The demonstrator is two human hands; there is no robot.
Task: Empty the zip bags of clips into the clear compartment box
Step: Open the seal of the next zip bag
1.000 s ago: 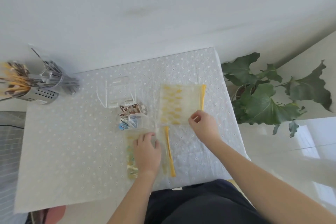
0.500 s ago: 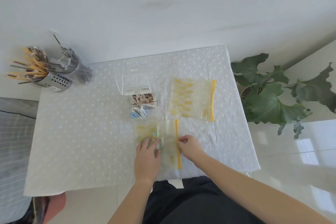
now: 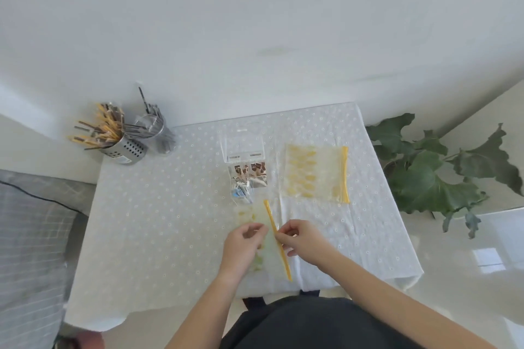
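A clear zip bag (image 3: pixel 269 249) with a yellow zip strip and greenish clips inside lies near the table's front edge. My left hand (image 3: pixel 243 246) grips its left side and my right hand (image 3: pixel 300 239) pinches the yellow strip from the right. Just beyond it stands the clear compartment box (image 3: pixel 246 171) with its lid open toward the wall; brown clips and blue-white clips sit in its compartments. A second zip bag (image 3: pixel 314 174) with a yellow pattern lies flat to the right of the box, untouched.
The table (image 3: pixel 158 221) wears a white eyelet cloth. Two metal holders (image 3: pixel 126 147) with chopsticks and utensils stand at the back left corner. A leafy plant (image 3: pixel 442 176) sits on the floor off the right edge. A grey checked cushion (image 3: pixel 25 249) lies to the left.
My right hand left the patterned bag and came to the near bag's yellow strip. My left hand shifted from lying flat on the bag to gripping its side. The camera tilted up.
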